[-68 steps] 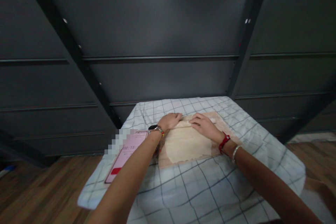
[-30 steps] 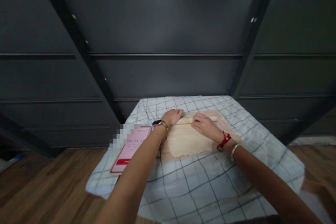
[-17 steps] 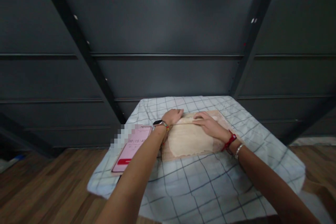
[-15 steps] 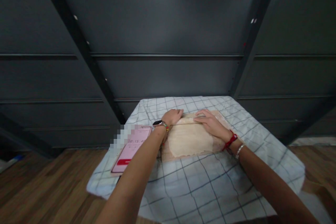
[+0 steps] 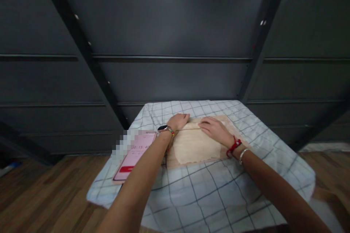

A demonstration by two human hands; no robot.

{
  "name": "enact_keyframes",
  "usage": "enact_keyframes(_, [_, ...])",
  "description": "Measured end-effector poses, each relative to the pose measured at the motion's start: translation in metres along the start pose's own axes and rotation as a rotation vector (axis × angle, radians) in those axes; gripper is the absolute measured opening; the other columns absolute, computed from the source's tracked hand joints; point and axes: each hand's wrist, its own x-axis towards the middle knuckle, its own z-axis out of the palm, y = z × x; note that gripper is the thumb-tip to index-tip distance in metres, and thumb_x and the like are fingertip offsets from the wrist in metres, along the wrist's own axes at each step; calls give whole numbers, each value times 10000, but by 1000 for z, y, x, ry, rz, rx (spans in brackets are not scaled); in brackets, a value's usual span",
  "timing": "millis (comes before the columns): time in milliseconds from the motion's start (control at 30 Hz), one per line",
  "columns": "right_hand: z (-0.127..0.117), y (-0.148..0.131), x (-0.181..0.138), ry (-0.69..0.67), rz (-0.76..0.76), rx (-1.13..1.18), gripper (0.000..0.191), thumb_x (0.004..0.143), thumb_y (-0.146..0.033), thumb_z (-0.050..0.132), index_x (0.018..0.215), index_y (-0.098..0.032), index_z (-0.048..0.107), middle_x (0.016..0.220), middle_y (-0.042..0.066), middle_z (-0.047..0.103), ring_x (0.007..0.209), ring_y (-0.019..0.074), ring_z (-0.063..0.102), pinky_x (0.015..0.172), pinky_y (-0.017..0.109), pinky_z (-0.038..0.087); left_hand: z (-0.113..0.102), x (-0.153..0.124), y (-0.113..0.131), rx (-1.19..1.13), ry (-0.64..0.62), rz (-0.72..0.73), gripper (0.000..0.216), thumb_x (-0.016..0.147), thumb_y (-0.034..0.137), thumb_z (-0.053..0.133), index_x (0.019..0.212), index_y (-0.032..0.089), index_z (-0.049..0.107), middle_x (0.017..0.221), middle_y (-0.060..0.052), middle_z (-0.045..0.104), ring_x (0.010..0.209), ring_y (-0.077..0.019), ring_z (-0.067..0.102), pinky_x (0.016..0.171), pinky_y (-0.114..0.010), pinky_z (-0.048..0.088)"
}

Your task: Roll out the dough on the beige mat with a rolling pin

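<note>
Our left hand (image 5: pixel 177 121) rests palm down over the left end of a rolled edge (image 5: pixel 193 126), while our right hand (image 5: pixel 215 130) lies over the same roll farther right, its fingers bent across it; how firmly either one grips, we cannot tell. The roll is the far edge of a cream sheet (image 5: pixel 198 150), whose flat part spreads toward us and ends in a slightly ragged near edge. Under it we have a pinkish-beige mat (image 5: pixel 232 127), showing around the sheet, and beneath that a white checked cloth (image 5: pixel 207 189). On our left wrist sit a dark watch (image 5: pixel 162 128) and a beaded bracelet (image 5: pixel 171 131); on our right, a red bracelet (image 5: pixel 234 146) and a silver bangle (image 5: pixel 242 156). Left of our left forearm, a phone (image 5: pixel 138 153) lies face up, partly covered by the arm, showing a timer. Beyond stands a dark panelled wall (image 5: pixel 175 18), with wood-look flooring (image 5: pixel 68 178) below.
</note>
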Motion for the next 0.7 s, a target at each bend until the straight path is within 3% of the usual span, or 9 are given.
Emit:
enact_keyframes(200, [8,-4,2,3,-67,-125,201,891,-146,514,755,-152,663,764,61,621,759,182,524,693,302,448,3,2,-2,-12,-1,-11,603,957,451,148,1028,151,666,1047,-112,689,978,-226,633,776,-280,439])
enact_keyframes(700, [2,-3,-3,-69,-148,-45,145,853,-123,544,776,-175,655,844,60,593,844,195,490,776,346,439,-2,-4,2,-9,3,-23,576,961,424,165,1015,150,669,1031,-108,692,957,-223,632,746,-279,433])
